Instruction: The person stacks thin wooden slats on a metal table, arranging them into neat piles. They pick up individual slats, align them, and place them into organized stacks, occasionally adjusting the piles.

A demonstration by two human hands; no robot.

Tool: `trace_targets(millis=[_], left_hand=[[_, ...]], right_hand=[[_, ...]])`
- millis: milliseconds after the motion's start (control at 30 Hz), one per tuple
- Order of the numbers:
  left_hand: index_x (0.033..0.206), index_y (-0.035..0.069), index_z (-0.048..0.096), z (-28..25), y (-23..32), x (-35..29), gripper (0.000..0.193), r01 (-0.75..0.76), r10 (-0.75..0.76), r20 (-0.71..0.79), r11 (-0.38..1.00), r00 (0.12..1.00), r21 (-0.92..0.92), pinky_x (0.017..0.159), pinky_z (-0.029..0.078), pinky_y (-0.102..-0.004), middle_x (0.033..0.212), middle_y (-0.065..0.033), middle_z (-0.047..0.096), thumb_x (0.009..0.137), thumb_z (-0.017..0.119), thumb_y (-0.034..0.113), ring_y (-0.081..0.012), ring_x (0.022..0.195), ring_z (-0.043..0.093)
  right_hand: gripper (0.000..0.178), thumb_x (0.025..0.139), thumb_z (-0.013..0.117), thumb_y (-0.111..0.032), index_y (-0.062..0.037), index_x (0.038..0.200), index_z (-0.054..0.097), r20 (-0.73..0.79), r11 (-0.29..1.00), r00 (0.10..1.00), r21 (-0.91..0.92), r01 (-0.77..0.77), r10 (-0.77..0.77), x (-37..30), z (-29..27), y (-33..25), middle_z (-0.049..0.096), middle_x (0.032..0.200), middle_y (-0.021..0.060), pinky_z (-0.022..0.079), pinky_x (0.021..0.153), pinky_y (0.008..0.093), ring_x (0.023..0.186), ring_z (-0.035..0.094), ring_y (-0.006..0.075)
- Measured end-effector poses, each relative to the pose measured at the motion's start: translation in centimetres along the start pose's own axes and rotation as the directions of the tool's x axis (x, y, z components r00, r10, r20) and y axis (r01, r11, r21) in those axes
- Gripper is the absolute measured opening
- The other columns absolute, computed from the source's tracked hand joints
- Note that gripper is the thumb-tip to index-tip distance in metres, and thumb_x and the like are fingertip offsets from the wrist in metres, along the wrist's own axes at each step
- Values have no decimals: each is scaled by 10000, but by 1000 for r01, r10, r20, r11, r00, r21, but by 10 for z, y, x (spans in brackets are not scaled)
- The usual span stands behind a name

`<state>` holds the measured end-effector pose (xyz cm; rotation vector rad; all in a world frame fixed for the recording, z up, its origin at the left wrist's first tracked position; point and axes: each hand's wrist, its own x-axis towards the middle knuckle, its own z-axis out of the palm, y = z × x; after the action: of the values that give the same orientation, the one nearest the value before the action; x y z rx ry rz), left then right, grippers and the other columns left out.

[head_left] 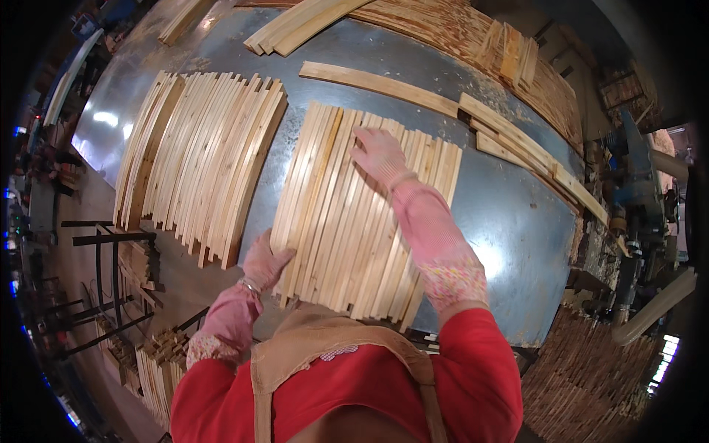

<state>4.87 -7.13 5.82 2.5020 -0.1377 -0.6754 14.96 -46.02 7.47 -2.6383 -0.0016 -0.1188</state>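
Note:
Pale wooden strips (332, 214) lie side by side in a close row on the metal table in front of me, their ends uneven. My left hand (266, 262) grips the row's near left corner, thumb at the top edge; its other fingers are partly hidden along the side. On the row's far half, my right hand (380, 156) is closed with bent fingers on a strip, thumb and fingertips close together. A dark gap shows beside the strips under its wrist. Both forearms wear pink sleeves.
Left of my row lies a second row of wooden strips (210, 155). A long board (380, 87) lies beyond, with more boards (524, 151) to the right. Worn plywood (421, 26) covers the table's far side. Black metal racks (114, 273) stand at left, stacked wood (583, 369) at lower right.

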Motion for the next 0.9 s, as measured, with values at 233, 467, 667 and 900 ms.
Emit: trace_targets(millis=[233, 467, 667, 900], left_hand=[[1553, 0, 510, -3, -7, 8, 898, 69, -68, 57, 998, 996, -13, 1113, 498, -482, 1385, -260, 616, 865, 833, 478, -433, 1278, 606], [1513, -14, 553, 16, -44, 13, 680, -29, 27, -12, 967, 1000, -252, 1102, 473, -520, 1336, -282, 630, 1001, 652, 421, -458, 1253, 598], [1522, -4, 543, 19, -47, 16, 667, -51, 51, -4, 978, 999, -204, 1089, 470, -539, 1316, -294, 626, 1016, 615, 425, -488, 1229, 593], [1523, 3, 541, 1, -25, 9, 696, -39, 38, -7, 998, 999, -39, 1070, 500, -506, 1403, -308, 605, 1014, 639, 468, -466, 1263, 613]], right_hand=[[534, 978, 593, -471, -86, 1305, 767, 358, 941, 886, -267, -206, 295, 146, 17, -27, 722, 1375, 144, 460, 1146, 478, 1361, 601, 361], [461, 952, 715, -485, -64, 1114, 809, -48, 987, 988, -66, -148, 145, 105, -5, -56, 736, 1313, 159, 477, 1135, 469, 1312, 628, 365], [720, 962, 795, -307, -2, 1550, 514, -196, 672, 877, 720, -175, 438, 37, 13, -97, 622, 1468, 270, 517, 1130, 442, 1399, 581, 358], [980, 941, 813, -342, -33, 1690, 260, 125, 592, 841, 656, -468, 526, -25, 40, -173, 662, 1373, 228, 520, 1104, 466, 1277, 666, 371]])
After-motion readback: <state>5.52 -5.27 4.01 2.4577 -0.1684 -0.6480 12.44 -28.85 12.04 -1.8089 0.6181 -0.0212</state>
